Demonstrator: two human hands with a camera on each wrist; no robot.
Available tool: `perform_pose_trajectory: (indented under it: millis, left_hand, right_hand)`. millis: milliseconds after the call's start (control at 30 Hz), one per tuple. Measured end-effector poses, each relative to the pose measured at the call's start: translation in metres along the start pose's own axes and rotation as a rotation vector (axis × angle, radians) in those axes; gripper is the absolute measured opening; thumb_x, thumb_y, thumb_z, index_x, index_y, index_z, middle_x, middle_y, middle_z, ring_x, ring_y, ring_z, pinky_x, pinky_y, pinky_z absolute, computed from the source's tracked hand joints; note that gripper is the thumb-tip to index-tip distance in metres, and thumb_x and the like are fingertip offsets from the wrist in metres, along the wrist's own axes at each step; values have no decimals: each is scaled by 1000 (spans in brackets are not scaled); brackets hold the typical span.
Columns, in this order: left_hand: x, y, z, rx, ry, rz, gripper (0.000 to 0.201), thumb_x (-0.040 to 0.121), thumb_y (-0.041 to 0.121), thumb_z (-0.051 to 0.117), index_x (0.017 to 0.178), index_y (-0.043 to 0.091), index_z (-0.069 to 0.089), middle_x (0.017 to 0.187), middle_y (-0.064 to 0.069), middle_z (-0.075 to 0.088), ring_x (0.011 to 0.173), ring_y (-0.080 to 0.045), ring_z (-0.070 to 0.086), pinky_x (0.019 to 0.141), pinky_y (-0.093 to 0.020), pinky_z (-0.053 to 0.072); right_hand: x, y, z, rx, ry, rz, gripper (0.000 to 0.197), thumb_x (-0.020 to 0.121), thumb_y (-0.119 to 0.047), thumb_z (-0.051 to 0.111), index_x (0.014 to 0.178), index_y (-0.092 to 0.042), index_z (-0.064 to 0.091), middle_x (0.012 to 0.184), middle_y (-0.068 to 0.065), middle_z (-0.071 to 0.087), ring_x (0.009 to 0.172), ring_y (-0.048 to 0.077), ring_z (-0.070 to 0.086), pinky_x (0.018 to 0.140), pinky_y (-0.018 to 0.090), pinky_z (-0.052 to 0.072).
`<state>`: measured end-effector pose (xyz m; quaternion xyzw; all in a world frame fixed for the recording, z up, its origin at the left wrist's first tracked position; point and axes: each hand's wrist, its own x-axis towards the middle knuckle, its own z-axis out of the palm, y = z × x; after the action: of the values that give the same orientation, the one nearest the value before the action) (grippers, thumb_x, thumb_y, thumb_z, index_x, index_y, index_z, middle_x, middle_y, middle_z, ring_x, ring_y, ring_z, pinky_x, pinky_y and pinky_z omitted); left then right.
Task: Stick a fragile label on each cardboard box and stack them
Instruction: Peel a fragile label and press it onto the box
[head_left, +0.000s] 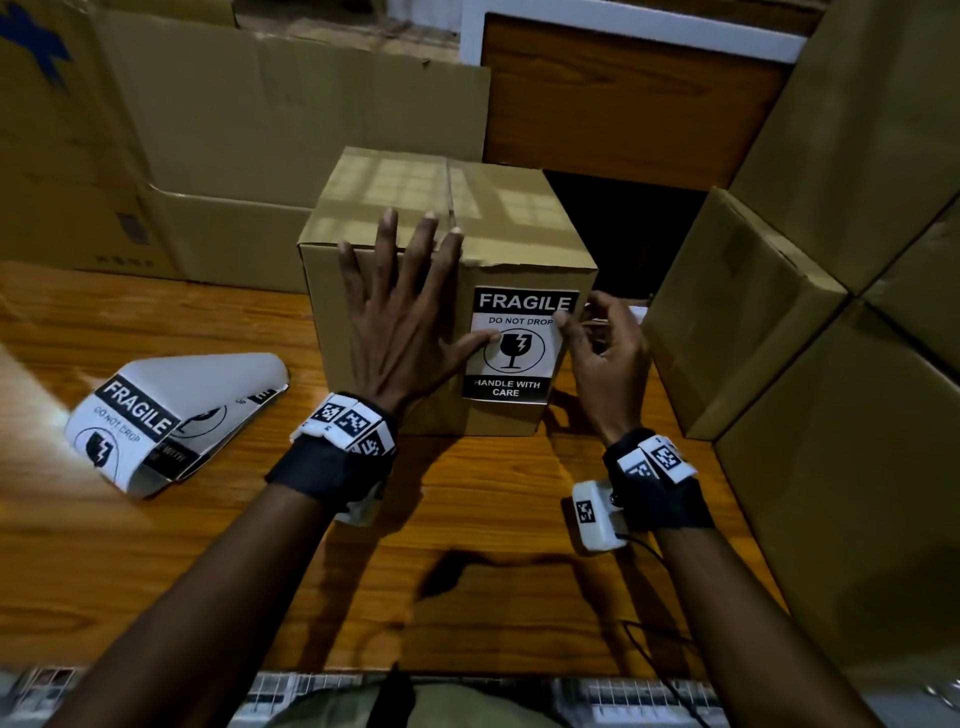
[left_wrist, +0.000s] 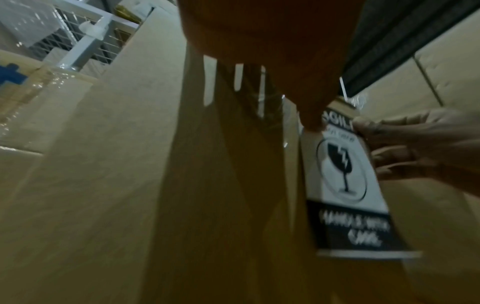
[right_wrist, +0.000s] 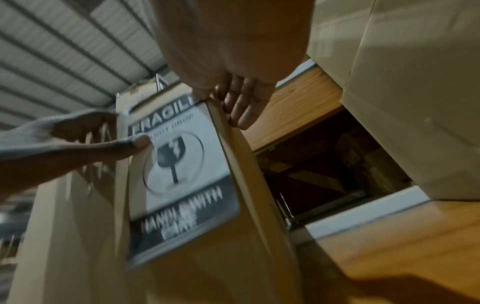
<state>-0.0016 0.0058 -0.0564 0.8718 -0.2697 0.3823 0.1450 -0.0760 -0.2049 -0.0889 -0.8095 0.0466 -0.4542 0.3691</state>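
Observation:
A closed cardboard box (head_left: 447, 249) stands on the wooden table (head_left: 467, 519). A black-and-white fragile label (head_left: 514, 345) sits on the right half of its near face. My left hand (head_left: 405, 322) lies flat on that face with fingers spread, its thumb (right_wrist: 130, 146) touching the label's left edge. My right hand (head_left: 602, 343) is at the label's upper right edge, with a fingertip on it and the other fingers (right_wrist: 241, 107) along the box's right side. In the left wrist view the label (left_wrist: 345, 174) shows blurred, with my right hand (left_wrist: 415, 148) beside it.
A curled stack of fragile label sheets (head_left: 171, 415) lies on the table to the left. Large cardboard boxes (head_left: 779, 312) are stacked close on the right. Flattened cardboard and more boxes (head_left: 260, 130) stand behind at the left. A dark gap opens behind the box.

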Motion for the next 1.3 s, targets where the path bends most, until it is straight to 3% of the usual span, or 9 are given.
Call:
perform_pose_trajectory:
  millis: [200,400,600,700,800,967,1033,1167,1300]
  left_hand:
    - [-26,-8,23,45,-66,-2,131,68,88,55,155,22,-18,160,-2,-29,147,-25,-25,115,-58,-16]
    - [-46,-4,27,74,-137,-19,136,63,76,72,155,8,0,161,-14,1,148,-23,-25,114,-59,-13]
    - [-20,5,5,46,-50,-57,130,68,92,49,152,2,6,160,-20,4,150,-25,-12,115,-62,-6]
    - [6,8,-9,67,-69,-6,123,69,91,46,153,8,12,161,-22,15,150,-34,5,115,-60,-10]
    - [18,4,-10,98,-137,62,110,72,88,47,149,12,34,156,-16,33,150,-36,13,114,-62,-10]
    - [15,-2,0,110,-101,58,87,87,81,37,142,14,47,145,-12,48,146,-34,28,115,-63,-1]
    - [12,0,3,109,-68,53,89,88,80,36,147,14,41,151,-13,42,147,-34,23,114,-63,-3]
    - [-4,-1,14,111,-62,55,118,73,90,45,155,12,11,163,-15,14,151,-31,0,114,-64,-7]
    - [-29,-2,26,117,-104,-1,136,66,87,58,155,16,-17,162,-5,-26,148,-24,-24,113,-65,-10]
  right_hand:
    - [-29,31,6,-163,-266,49,64,85,-34,77,137,-5,51,128,12,60,110,19,61,76,11,49]
    - [-23,37,-4,-268,-462,26,95,74,-28,87,151,-15,34,142,8,48,117,23,57,83,31,57]
    - [11,23,-12,-185,-223,-113,133,60,-44,92,158,-10,8,159,21,16,137,25,35,84,2,37]
    - [30,11,-11,-225,-194,-304,131,62,-53,89,155,-5,10,162,21,10,151,23,13,110,11,33]
    - [43,4,-13,-261,-284,-406,110,70,-52,84,153,-9,26,159,18,23,149,27,24,107,39,47]
    - [48,3,-15,-132,-278,-353,67,87,-37,75,141,-9,48,147,14,46,136,24,45,105,33,45]
    - [47,6,-14,-104,-273,-337,71,88,-36,74,145,-6,42,150,15,43,138,23,44,104,37,48]
    - [33,27,-13,-116,-340,-260,120,70,-41,87,156,-12,8,164,14,17,146,8,20,92,6,41]
    - [7,51,-6,-277,-472,-186,136,56,-37,95,153,-33,0,164,16,12,143,28,29,89,35,54]
